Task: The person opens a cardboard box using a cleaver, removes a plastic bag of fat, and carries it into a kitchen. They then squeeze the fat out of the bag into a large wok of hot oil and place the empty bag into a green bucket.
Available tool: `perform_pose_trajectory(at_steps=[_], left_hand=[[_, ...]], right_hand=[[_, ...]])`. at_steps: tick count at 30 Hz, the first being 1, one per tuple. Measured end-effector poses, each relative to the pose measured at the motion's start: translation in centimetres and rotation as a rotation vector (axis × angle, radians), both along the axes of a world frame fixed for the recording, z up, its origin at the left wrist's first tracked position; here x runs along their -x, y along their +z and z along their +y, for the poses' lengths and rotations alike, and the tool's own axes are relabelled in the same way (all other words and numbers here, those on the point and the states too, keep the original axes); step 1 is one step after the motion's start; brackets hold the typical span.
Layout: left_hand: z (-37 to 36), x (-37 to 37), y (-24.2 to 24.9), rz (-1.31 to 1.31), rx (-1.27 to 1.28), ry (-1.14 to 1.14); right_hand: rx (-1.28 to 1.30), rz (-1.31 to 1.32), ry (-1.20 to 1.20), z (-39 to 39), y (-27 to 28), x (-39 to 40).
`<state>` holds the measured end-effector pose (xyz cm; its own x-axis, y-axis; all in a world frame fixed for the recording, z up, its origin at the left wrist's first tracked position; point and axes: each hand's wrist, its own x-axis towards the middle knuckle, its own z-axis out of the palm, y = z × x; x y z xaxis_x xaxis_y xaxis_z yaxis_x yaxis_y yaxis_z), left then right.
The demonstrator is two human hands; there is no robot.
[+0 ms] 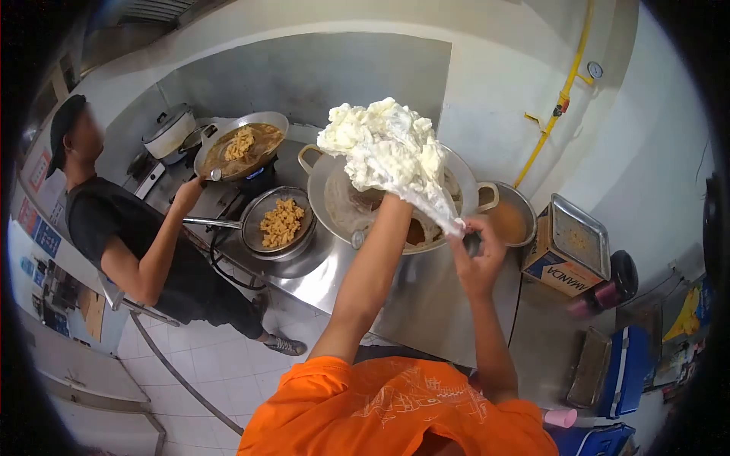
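Note:
A big lumpy mass of wet white batter (388,144) is held up over a wide two-handled wok (325,169). My left hand (397,199) is at its underside, carrying it; the fingers are buried in or behind the white stuff. From the mass a thin white tail stretches down to the right. Thumb and fingers of my right hand (480,257) pinch the end of that tail, near the wok's right rim. The wok contains a brownish, foamy liquid, partly hidden by my left forearm and the batter.
At left, a person (129,235) in black holds a strainer over a second wok (277,125) with browned pieces. A strainer (255,235) of fried pieces sits nearby. Right are a metal bowl (528,209), a cardboard box (559,273) under a tray (578,228), and a yellow pipe (544,140).

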<state>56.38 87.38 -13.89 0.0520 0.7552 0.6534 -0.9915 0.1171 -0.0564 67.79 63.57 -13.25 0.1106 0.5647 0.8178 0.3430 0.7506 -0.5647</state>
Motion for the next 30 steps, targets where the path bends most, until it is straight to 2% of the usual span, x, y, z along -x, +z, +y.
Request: perform_pose_trajectory(at_steps=[1, 3, 4, 8, 9, 11, 15, 17, 21, 27, 30], left_hand=[[-0.4, 0.2, -0.2, 0.014, 0.0, 0.001], [-0.9, 0.3, -0.7, 0.045, 0.005, 0.012], [-1.0, 0.4, -0.9, 0.06, 0.01, 0.018], [-1.6, 1.2, -1.8, 0.139, 0.045, 0.059], [-1.7, 1.4, -1.8, 0.159, 0.049, 0.069], [-1.7, 1.8, -2.1, 0.2, 0.059, 0.083], [-2.2, 3.0, -3.0, 0.304, 0.069, 0.098], [-2.5, 3.6, -3.4, 0.354, 0.075, 0.1], [-2.7, 4.7, -4.2, 0.456, 0.101, 0.077], [-2.4, 5.7, -5.2, 0.589, 0.104, 0.057], [-2.7, 6.1, -5.4, 0.636, 0.113, 0.054]], right_hand=[[0.0, 0.0, 0.0, 0.0, -1.3, 0.4], [-0.064, 0.174, -0.079, -0.4, -4.0, 1.6], [-0.007, 0.281, -0.01, -0.6, -6.6, 1.8], [0.191, 0.336, 0.063, -1.2, -11.2, 2.3], [0.194, 0.342, 0.056, -1.4, -11.3, 2.0], [0.36, 0.344, 0.054, -1.5, -11.3, 0.9], [0.461, 0.344, 0.042, -1.3, -12.4, -1.2], [0.545, 0.371, 0.122, -1.7, -12.6, -2.0], [0.593, 0.403, 0.093, -2.2, -12.8, -3.0], [0.591, 0.226, 0.104, -1.1, -12.8, -5.3], [0.664, 0.276, 0.137, -2.4, -12.9, -6.4]])
